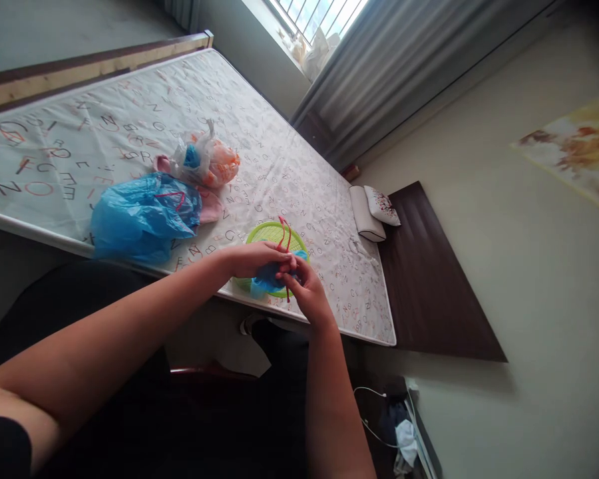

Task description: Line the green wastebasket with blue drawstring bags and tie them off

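Observation:
My left hand (259, 258) and my right hand (307, 293) meet at the near edge of the bed, fingers closed and almost touching. Between them is a crumpled blue plastic bag (267, 276), partly covered by my fingers. A thin red drawstring (283, 229) loops up above my hands, and its other end hangs below them. Beneath lies a round lime-green plastic basket (264, 233), its mesh and rim partly hidden. How the drawstring joins the bag is covered by my fingers.
On the mattress (274, 193), left of my hands, lie a larger blue plastic bag (140, 216) and a clear bag (212, 159) with orange and blue contents. Pink cloth (209, 205) shows beside them. Pillows (367, 213) rest near the dark headboard (434, 286).

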`<control>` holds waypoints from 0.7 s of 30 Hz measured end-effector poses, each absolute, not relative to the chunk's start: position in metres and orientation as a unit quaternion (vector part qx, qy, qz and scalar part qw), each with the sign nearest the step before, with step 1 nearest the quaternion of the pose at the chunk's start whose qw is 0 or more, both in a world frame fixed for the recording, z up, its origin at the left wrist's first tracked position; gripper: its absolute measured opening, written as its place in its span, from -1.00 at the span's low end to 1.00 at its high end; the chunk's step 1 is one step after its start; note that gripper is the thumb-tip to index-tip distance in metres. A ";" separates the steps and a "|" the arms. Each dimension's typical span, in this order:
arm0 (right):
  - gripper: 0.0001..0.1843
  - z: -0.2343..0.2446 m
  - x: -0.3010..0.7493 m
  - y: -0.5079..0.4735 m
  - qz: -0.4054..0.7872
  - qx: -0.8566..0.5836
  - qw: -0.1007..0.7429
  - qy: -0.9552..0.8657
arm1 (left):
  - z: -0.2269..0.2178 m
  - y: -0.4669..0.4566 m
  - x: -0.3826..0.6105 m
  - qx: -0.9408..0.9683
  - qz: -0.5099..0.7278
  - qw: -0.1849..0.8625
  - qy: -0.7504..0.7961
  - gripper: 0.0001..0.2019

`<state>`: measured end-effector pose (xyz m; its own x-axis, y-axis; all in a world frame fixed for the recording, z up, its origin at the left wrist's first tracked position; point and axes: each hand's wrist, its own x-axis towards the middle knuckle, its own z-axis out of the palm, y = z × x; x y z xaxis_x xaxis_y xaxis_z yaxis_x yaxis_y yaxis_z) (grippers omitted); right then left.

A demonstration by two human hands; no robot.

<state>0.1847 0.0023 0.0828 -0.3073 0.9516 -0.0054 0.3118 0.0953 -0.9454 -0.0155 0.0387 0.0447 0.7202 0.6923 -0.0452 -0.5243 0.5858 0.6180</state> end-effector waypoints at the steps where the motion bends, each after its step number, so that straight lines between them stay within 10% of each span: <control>1: -0.51 0.081 0.183 0.003 0.485 -0.485 0.310 -0.658 | 0.043 0.040 -0.016 0.333 0.349 0.861 0.161 -0.81; 15: -0.72 0.074 0.171 -0.005 0.240 -0.620 0.347 -0.662 | 0.031 0.045 0.004 0.653 0.448 0.448 0.416 -0.66; 21: -0.65 0.062 0.166 -0.011 0.351 -0.564 0.335 -0.668 | 0.033 0.041 0.007 0.603 0.511 0.418 0.448 -0.70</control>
<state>0.1660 -0.0107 0.0621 -0.1399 0.9888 0.0528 0.5179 0.1185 -0.8472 0.0068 0.0412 0.0325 0.0764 0.9674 0.2413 0.1124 -0.2488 0.9620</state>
